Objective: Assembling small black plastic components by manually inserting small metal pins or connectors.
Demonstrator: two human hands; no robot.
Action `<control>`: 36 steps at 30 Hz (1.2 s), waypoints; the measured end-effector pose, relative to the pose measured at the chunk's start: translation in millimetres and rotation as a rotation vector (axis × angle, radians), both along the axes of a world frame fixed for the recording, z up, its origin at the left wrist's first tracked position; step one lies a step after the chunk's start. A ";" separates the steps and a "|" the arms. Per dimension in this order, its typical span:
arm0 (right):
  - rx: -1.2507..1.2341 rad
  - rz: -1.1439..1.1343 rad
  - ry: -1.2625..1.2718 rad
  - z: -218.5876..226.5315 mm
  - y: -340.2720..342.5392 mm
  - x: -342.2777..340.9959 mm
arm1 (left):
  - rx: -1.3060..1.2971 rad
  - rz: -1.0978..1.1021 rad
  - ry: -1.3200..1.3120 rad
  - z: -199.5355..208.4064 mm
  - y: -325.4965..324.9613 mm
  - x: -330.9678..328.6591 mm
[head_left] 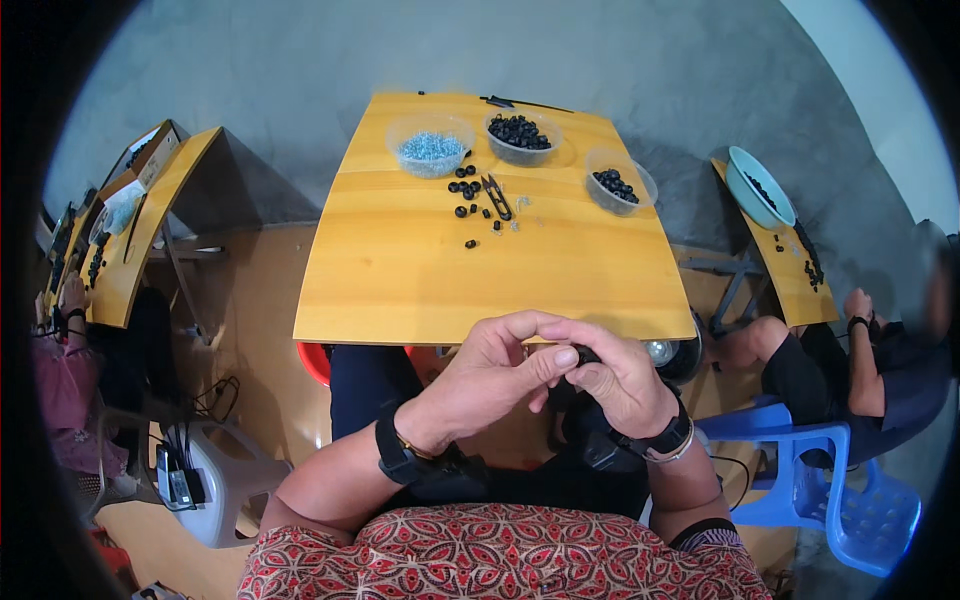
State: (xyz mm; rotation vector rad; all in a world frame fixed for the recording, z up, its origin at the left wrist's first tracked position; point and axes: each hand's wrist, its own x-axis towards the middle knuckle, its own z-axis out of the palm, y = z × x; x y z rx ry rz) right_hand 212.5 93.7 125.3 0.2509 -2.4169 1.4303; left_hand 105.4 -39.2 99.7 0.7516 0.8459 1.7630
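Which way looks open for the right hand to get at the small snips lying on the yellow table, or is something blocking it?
Probably yes: the right hand pinches a small black bead with the left hand, but bare tabletop lies before the snips.

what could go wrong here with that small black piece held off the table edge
The black piece is pinched between the left hand and right hand just off the table edge, so a slip would likely drop it to the lap or floor. Loose beads and the snips lie unboxed near the bowls; a careless reach might scatter them.
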 end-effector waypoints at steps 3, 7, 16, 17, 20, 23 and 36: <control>0.065 0.018 0.016 6.9 -3.7 0.4 | 0.002 0.106 0.061 -1.7 0.6 5.1; -0.010 0.053 -0.099 9.2 -4.0 -0.2 | -0.009 0.163 0.103 0.5 -3.2 6.1; -0.505 -0.055 -0.124 -1.0 1.5 6.5 | -0.004 0.127 -0.151 4.6 -15.2 1.8; -0.501 -0.148 -0.131 -2.3 0.6 7.2 | 0.011 0.118 -0.205 4.9 -16.3 0.8; -0.485 -0.166 -0.173 -1.0 -1.1 8.0 | -0.009 0.140 -0.184 7.3 -17.2 1.3; -0.493 -0.149 -0.206 1.5 -5.0 5.8 | 0.005 0.188 -0.157 2.9 -15.9 1.9; -0.463 -0.134 -0.233 -4.2 -1.9 -1.0 | -0.012 0.226 -0.111 -10.0 -7.4 -0.9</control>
